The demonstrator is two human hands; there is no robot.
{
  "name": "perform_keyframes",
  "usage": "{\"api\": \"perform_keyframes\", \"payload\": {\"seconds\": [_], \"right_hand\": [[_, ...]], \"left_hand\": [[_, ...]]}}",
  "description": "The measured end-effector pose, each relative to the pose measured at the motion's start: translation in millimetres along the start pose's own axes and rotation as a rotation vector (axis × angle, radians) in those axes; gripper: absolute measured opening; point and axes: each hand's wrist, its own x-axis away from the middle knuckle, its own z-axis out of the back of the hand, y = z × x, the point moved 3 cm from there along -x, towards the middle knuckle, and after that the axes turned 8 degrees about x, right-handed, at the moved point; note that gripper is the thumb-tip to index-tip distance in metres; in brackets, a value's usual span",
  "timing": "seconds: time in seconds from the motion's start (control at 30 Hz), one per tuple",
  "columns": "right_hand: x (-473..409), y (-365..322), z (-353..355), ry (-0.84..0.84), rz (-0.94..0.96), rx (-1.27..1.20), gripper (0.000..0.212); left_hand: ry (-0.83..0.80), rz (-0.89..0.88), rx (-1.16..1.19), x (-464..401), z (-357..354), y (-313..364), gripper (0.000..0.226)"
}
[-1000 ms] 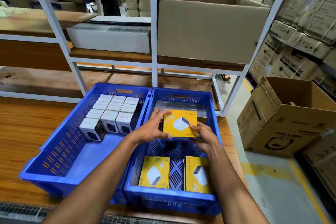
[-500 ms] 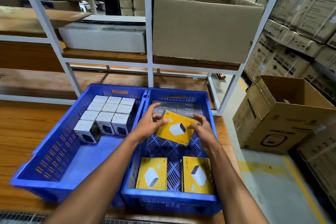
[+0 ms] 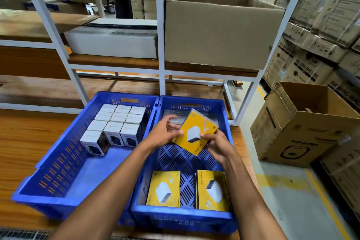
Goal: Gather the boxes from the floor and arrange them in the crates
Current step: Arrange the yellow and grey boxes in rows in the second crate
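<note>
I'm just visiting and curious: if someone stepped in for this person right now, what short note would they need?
Left hand and right hand both hold one yellow box, tilted, over the right crate.
Done: two yellow boxes lie flat at its near end, grey boxes at the far end; white boxes fill the far part of the left crate.
Left: set this box down.

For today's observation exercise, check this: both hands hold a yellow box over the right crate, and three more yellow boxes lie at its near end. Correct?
Not quite. The head view shows only two yellow boxes at the right crate's near end, not three. The left hand and right hand do hold a yellow box over it.
</note>
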Motion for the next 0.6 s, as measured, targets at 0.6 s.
{"api": "perform_keyframes", "payload": {"seconds": [0.6], "right_hand": [[10.2,27.0,-1.1,0.509,-0.287,-0.262,0.016]], "left_hand": [[-0.077,-0.288,-0.708,-29.3,-49.7,-10.6,0.041]]}}
